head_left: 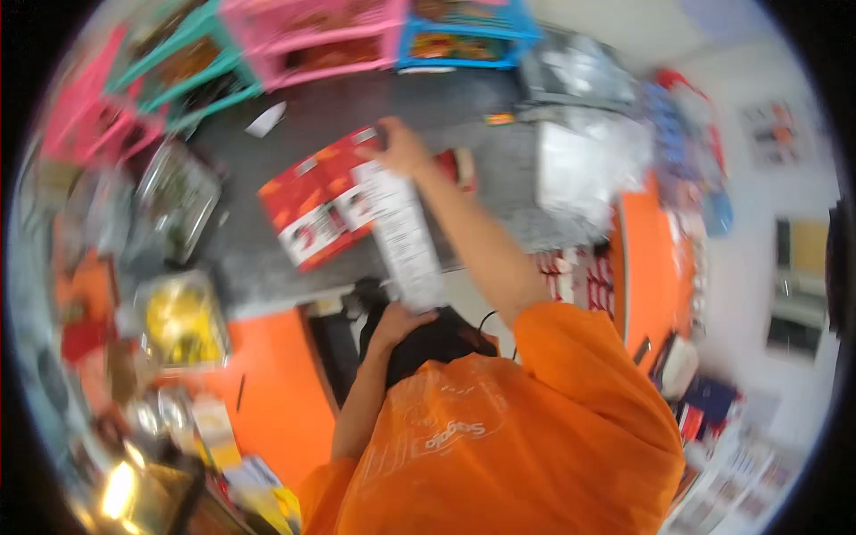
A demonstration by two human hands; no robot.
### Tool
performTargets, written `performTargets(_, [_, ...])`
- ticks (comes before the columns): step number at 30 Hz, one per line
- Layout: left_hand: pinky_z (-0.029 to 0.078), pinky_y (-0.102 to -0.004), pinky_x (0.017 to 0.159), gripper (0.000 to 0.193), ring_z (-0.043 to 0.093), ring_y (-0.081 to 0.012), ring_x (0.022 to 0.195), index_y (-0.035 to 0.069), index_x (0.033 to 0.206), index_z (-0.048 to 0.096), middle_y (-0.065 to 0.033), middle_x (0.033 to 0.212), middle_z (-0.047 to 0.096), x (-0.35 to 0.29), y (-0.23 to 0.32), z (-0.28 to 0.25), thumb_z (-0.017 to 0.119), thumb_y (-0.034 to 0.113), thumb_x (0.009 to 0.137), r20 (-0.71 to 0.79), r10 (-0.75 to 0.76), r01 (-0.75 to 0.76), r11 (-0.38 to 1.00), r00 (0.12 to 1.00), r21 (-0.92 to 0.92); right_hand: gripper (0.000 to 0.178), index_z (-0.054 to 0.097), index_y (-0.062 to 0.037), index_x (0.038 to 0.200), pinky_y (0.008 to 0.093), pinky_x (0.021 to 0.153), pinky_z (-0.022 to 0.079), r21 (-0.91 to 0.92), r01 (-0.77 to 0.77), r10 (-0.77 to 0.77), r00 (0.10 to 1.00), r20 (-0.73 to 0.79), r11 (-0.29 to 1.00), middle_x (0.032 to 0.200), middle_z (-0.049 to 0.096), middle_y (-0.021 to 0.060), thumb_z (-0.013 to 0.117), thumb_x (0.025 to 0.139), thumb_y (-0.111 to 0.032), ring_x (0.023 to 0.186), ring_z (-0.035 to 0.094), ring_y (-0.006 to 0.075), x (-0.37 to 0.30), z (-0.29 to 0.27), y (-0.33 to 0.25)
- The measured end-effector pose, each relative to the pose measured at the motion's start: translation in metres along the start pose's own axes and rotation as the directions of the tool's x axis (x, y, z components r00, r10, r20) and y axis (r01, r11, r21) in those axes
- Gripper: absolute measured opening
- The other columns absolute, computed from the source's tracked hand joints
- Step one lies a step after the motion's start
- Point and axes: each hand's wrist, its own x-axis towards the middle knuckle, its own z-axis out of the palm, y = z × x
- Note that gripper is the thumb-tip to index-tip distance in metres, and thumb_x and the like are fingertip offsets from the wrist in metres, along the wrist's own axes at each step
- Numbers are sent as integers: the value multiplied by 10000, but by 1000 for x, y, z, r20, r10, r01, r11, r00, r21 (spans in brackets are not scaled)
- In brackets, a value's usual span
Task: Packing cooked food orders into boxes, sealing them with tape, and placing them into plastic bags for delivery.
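A red-and-white printed package [321, 201], seemingly a flat paper bag or a carton, lies tilted on the dark worktop. Over its right edge runs a long white printed paper slip [403, 234], which hangs past the counter's near edge. My right hand [398, 150] reaches across and is closed on the package's upper right corner, by the slip's top end. Close to my body, my left hand [401, 324] has its fingers around the slip's lower end. A small red and tan object [459, 169], partly hidden by my right forearm, sits beyond it.
Pink [334, 49], green and blue baskets [464, 40] line the back. At left are a clear tray with greens [178, 196] and a container of yellow pieces [185, 321]. Plastic bags [588, 165] lie at right. Orange cabinet panels [276, 392] front the counter.
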Motion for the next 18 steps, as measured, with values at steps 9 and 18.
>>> performTargets(9, [495, -386, 610, 242, 657, -259, 665, 13, 939, 697, -146, 772, 694, -101, -188, -35, 607, 237, 920, 33, -264, 113, 517, 964, 849, 327, 541, -14, 1160, 449, 927, 431, -317, -370, 124, 798, -590, 873, 1099, 586, 190, 601, 905, -211, 1021, 555, 379, -140, -246, 220])
performTargets(18, [523, -391, 839, 415, 664, -328, 993, 22, 1147, 630, -181, 1080, 680, 92, 173, 117, 747, 202, 792, -261, 247, -92, 867, 933, 490, 212, 680, 7, 859, 379, 618, 499, -74, -467, 430, 856, -286, 881, 741, 674, 188, 581, 925, -167, 612, 626, 269, -295, -263, 293])
